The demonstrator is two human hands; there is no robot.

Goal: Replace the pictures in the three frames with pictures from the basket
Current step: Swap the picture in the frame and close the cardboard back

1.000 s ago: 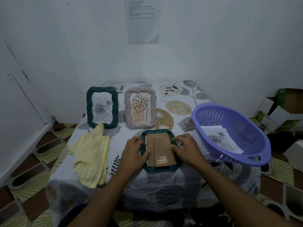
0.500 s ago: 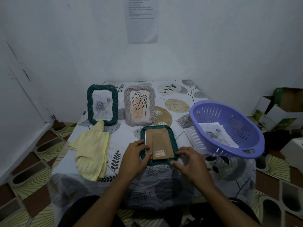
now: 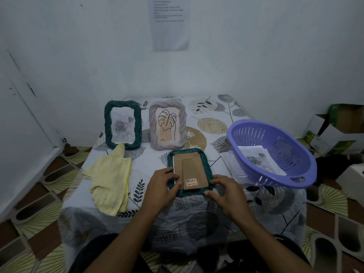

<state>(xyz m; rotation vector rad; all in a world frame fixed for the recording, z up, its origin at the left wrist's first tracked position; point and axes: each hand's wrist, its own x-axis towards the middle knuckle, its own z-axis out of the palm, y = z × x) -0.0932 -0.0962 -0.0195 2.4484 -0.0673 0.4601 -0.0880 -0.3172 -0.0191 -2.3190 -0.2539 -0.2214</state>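
A dark green frame (image 3: 205,162) lies face down on the table in front of me, its brown cardboard back (image 3: 190,170) showing. My left hand (image 3: 163,184) grips its left lower edge, thumb on the cardboard. My right hand (image 3: 222,192) holds its lower right corner. Behind stand two upright frames: a dark green one (image 3: 123,127) with a grey rose picture and a grey one (image 3: 167,125) with a leaf drawing. A purple basket (image 3: 275,174) at the right holds rose pictures (image 3: 260,160).
A yellow striped cloth (image 3: 110,180) lies on the left of the leaf-patterned tablecloth (image 3: 212,119). Cardboard boxes (image 3: 334,131) sit on the floor at the right. A wall with a paper sheet (image 3: 170,22) rises behind the table.
My right hand has slid from the frame's upper right side down to its lower right corner. The left hand stays on the left edge. The view has pulled back a little.
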